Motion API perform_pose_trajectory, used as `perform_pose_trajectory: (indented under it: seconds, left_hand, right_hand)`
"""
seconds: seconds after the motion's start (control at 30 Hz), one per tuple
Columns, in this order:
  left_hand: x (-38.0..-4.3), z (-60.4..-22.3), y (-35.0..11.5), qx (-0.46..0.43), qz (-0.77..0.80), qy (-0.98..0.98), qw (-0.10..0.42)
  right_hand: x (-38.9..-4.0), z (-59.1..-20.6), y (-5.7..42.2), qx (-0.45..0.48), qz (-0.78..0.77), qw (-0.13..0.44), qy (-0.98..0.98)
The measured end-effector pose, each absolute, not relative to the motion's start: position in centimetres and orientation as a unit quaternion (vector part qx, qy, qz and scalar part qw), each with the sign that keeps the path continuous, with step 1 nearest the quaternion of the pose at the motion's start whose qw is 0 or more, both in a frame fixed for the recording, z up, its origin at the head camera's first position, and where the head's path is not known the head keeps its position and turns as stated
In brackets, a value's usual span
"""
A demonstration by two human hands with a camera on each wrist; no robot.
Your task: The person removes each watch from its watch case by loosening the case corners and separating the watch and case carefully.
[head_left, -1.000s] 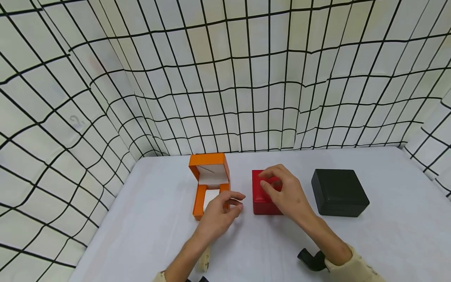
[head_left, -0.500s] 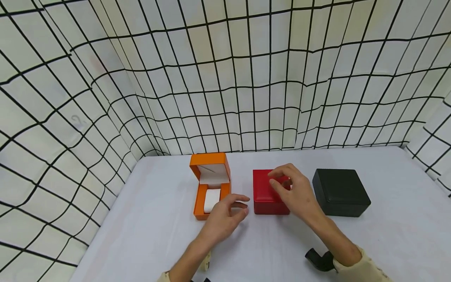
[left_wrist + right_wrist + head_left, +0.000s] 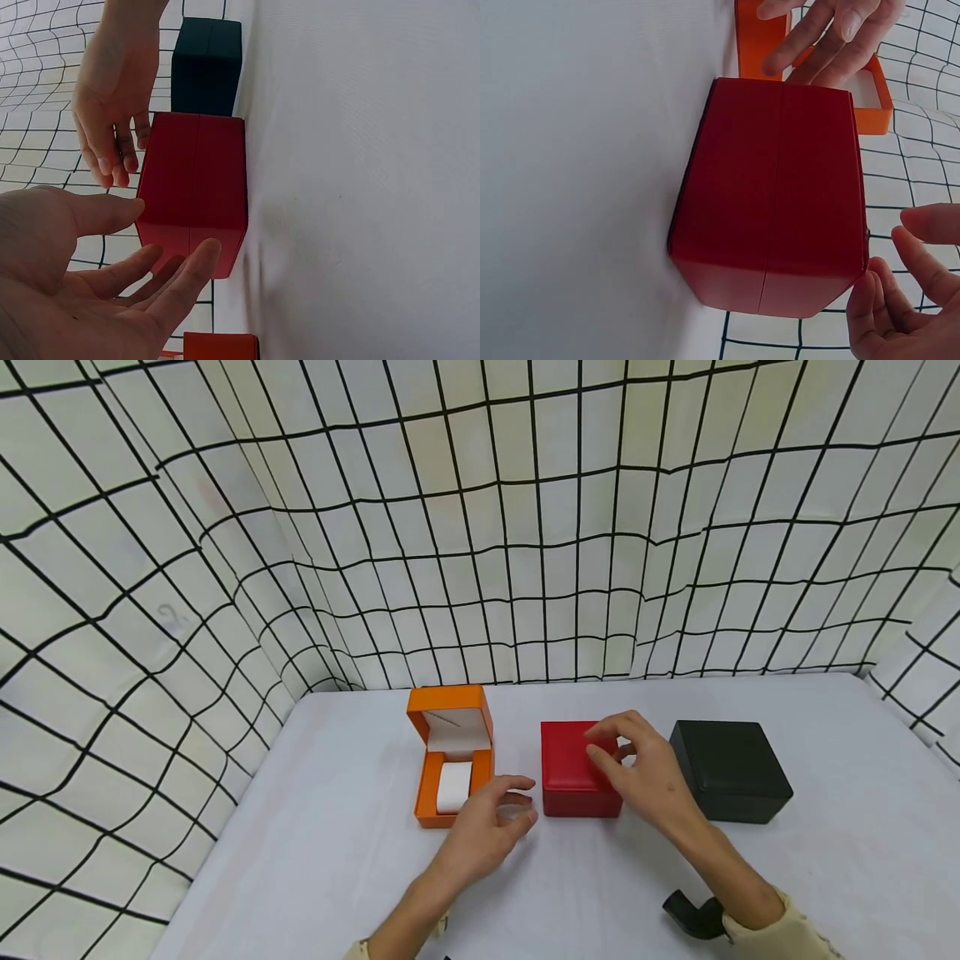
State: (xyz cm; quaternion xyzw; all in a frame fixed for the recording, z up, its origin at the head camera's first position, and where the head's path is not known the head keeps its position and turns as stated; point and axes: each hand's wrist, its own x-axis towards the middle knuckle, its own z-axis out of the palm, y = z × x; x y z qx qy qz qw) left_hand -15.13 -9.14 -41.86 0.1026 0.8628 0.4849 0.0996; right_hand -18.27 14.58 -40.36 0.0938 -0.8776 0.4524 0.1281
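Observation:
A closed red box [image 3: 579, 768] stands mid-table. My right hand [image 3: 647, 770] hovers over its right side, fingers bent loosely and holding nothing; in the right wrist view its fingertips [image 3: 864, 289] are close to the box's top edge, and I cannot tell if they touch. My left hand [image 3: 487, 827] is spread to the left of the red box, with nothing between thumb and fingers. Partly behind the left hand, an orange watch box [image 3: 431, 802] has its lid raised, with a white cushion [image 3: 453, 787] inside.
A closed black box [image 3: 731, 770] stands right of the red one. Black-lined netting [image 3: 480, 568] hangs over white walls behind and beside the white-covered table [image 3: 315, 827]. A black curved piece [image 3: 696, 917] sits by the right cuff. Something pale [image 3: 442, 924] is mostly hidden beneath the left forearm.
My right hand has shifted right across the top of the red box, uncovering more of it. My left hand has drifted slightly right, so the white cushion shows. The boxes keep their places.

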Motion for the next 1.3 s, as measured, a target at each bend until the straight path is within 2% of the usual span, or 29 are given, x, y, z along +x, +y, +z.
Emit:
perform_pose_trajectory:
  seconds: [0.4,0.73,1.3]
  left_hand:
    - [-14.9,-42.3,-8.6,0.082,0.491,0.859,0.12]
    - [-14.9,-42.9,-8.1,0.089,0.499,0.855,0.112]
    - [-14.9,-43.3,-7.3,0.105,0.512,0.844,0.12]
  right_hand:
    - [-18.5,-40.9,15.3,0.095,0.433,0.117,-0.889]
    - [-18.8,-41.2,16.1,0.085,0.433,0.102,-0.892]
    - [-18.9,-41.8,16.8,0.116,0.441,0.027,-0.89]
